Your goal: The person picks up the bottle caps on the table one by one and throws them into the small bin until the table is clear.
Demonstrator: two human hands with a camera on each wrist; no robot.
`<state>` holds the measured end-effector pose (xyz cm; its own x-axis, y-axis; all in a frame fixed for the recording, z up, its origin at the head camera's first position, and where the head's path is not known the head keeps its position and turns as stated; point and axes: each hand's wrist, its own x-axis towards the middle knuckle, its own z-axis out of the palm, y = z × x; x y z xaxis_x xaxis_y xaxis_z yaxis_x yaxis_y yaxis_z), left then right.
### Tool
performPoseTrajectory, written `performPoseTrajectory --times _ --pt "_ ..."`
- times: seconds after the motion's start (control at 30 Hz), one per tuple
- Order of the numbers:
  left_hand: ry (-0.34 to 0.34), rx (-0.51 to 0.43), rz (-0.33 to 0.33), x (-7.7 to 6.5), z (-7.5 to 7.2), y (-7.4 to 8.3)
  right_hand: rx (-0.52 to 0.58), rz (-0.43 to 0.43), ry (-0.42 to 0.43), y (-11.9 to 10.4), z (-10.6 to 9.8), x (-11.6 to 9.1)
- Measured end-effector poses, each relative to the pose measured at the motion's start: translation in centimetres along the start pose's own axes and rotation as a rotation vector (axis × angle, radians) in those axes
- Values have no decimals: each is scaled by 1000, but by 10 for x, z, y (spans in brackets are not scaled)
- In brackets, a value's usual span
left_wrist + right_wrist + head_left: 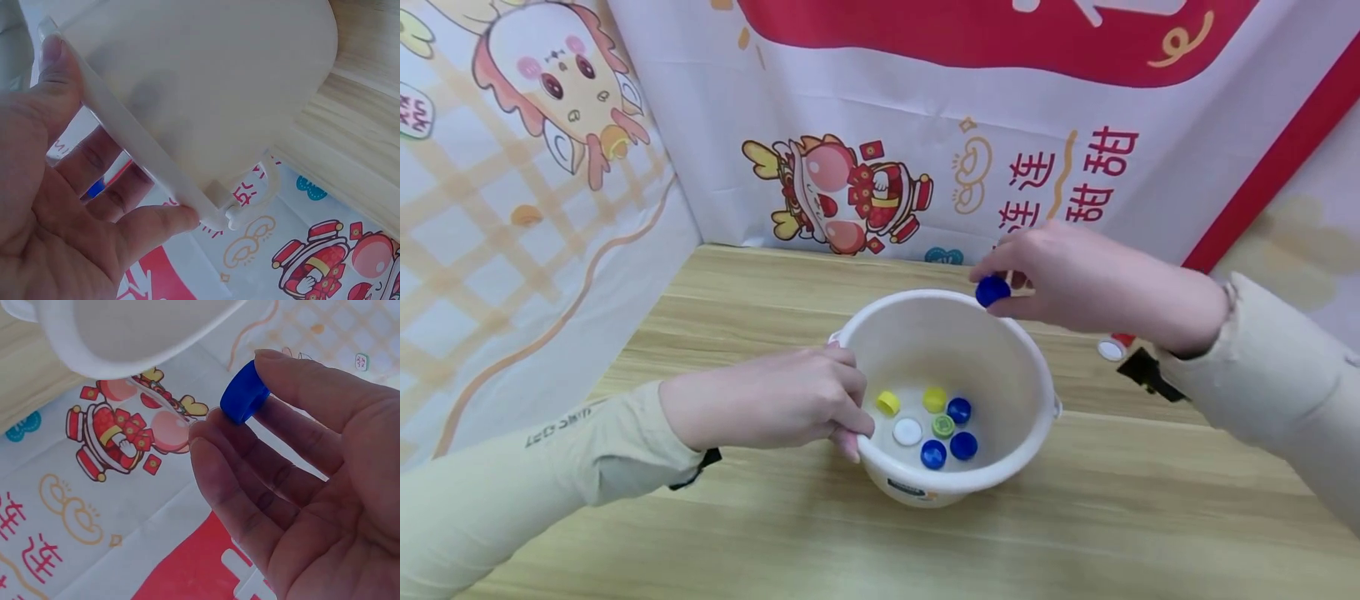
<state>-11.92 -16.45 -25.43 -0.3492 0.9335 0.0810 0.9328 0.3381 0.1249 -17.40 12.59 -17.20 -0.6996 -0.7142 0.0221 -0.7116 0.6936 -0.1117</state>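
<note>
A white bucket [1037,358] stands upright on the wooden table. My left hand [790,400] grips its left rim, fingers on one side and thumb on the other; the left wrist view shows the bucket wall [225,75] close beside the palm. Above the far right rim, my right hand [1037,275] pinches a blue bottle cap [245,394] between thumb and fingertips. On the bucket's floor lie several caps: blue caps [964,446], yellow caps [935,400], one green cap [943,427] and one white cap [907,431].
The wood-grain table [1150,517] extends around the bucket. Behind it hangs a printed cloth [880,92] with cartoon figures, and another covers the left side [542,217]. A small red and white object [1111,348] lies near the right wrist. The bucket's handle joint [1057,407] sticks out at right.
</note>
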Motion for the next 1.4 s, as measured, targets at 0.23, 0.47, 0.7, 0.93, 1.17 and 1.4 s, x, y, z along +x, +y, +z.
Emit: performPoseTrajectory --times 0.23,0.47,0.7,0.93,1.17,1.4 --pt "9 7 14 -1 1 -2 -28 -39 -63 -10 -12 31" --pt "5 32 19 0 1 0 -31 -37 -114 -15 -13 51" --pt "-16 16 -9 1 0 2 -33 -45 -129 -16 -11 58" --pt "-20 11 -16 2 1 1 -18 -36 -166 -16 -6 64" --pt "-23 11 -17 2 1 1 -10 -51 -161 -17 -4 69" --pt "-18 15 -9 2 1 0 -20 -52 -176 -17 -1 74"
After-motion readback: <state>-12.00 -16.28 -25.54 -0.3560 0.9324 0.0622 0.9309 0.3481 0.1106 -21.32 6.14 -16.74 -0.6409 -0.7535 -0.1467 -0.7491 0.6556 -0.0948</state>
